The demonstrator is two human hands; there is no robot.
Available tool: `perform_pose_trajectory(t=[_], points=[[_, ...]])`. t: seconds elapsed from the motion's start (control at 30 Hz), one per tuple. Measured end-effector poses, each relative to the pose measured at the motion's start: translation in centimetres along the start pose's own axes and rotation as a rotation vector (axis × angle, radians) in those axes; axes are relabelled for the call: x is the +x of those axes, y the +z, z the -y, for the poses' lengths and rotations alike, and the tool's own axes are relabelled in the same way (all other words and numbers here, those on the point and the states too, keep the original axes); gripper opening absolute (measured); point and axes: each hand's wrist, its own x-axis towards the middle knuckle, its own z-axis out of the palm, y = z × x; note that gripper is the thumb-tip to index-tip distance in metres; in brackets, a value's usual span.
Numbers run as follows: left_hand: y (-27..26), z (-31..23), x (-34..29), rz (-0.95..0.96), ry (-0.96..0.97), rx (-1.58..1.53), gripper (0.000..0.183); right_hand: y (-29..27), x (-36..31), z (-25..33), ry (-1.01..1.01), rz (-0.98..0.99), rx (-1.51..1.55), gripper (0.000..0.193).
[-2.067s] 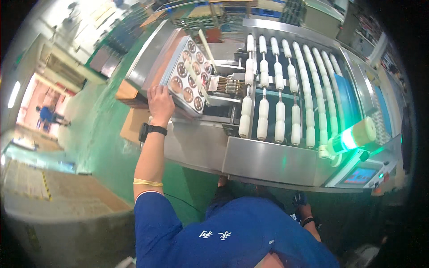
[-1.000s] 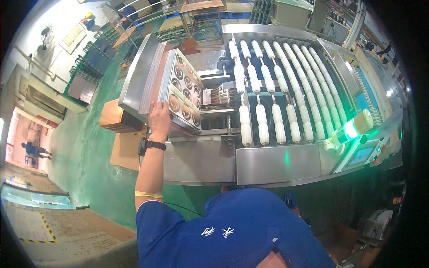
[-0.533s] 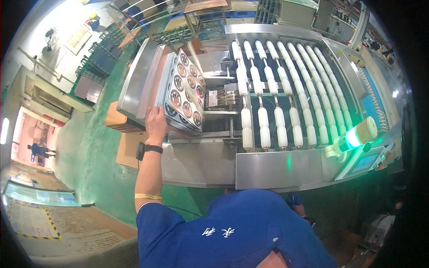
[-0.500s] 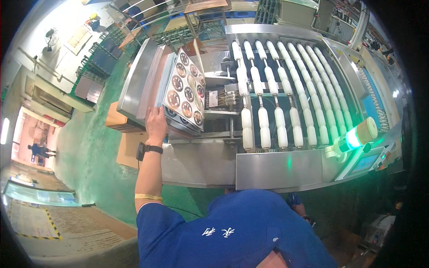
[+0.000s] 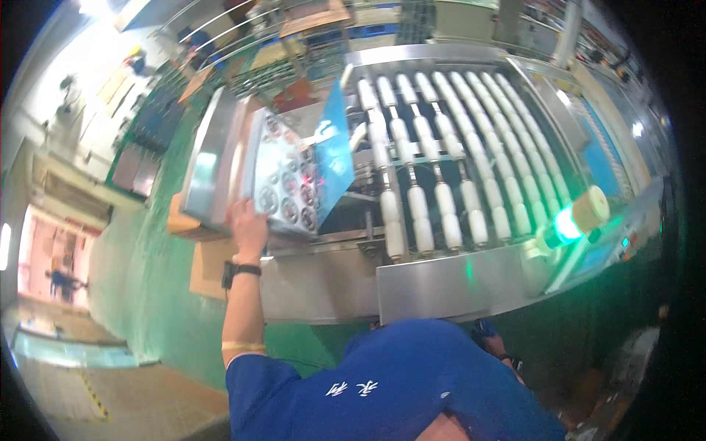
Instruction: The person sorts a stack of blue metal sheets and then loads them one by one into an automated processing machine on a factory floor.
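Note:
My left hand (image 5: 248, 222) lies on the near edge of a stack of sheets, its fingers resting over the edge, slightly apart. On the stack's exposed face is a printed sheet (image 5: 284, 176) with rows of round dark pictures. Just right of it a blue sheet (image 5: 335, 151) stands tilted away from the stack, its far corner highest. No hand touches it. Low at my right side, partly behind my blue shirt, is my right hand (image 5: 495, 344); its fingers are too dark and hidden to make out.
A metal machine bed with several rows of white rollers (image 5: 445, 209) lies right of the stack. A lit green lamp (image 5: 568, 224) and a screen (image 5: 599, 259) are at its near right corner. Cardboard boxes (image 5: 209, 268) stand below the stack. A distant person (image 5: 65, 281) is at far left.
A sheet has come away from the stack's face to the right, and a blue side now shows. My left hand stays at the stack's edge. The whole view has shifted slightly.

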Motion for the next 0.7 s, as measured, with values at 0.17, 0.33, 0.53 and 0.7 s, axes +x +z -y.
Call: perform_pose_trajectory(t=[0.17,0.33,0.53,0.7], points=[[1.4,1.6,-0.4,0.002,-0.182,-0.206,0.036,0.1,0.7,-2.1,0.349,0.013,-0.120,0.048],[4.2,2.8,-0.1,-0.095,-0.217,-0.089,0.033,1.4,0.4,-3.2,0.325,-0.117,0.023,0.046],[4.0,1.8,-0.6,-0.103,-0.183,-0.036,0.026,1.6,-1.4,-1.9,0.370,-0.075,0.056,0.051],[3.7,0.9,-0.4,-0.052,-0.202,0.019,0.026,3.8,-0.9,-6.0,0.278,-0.149,0.177,0.050]])
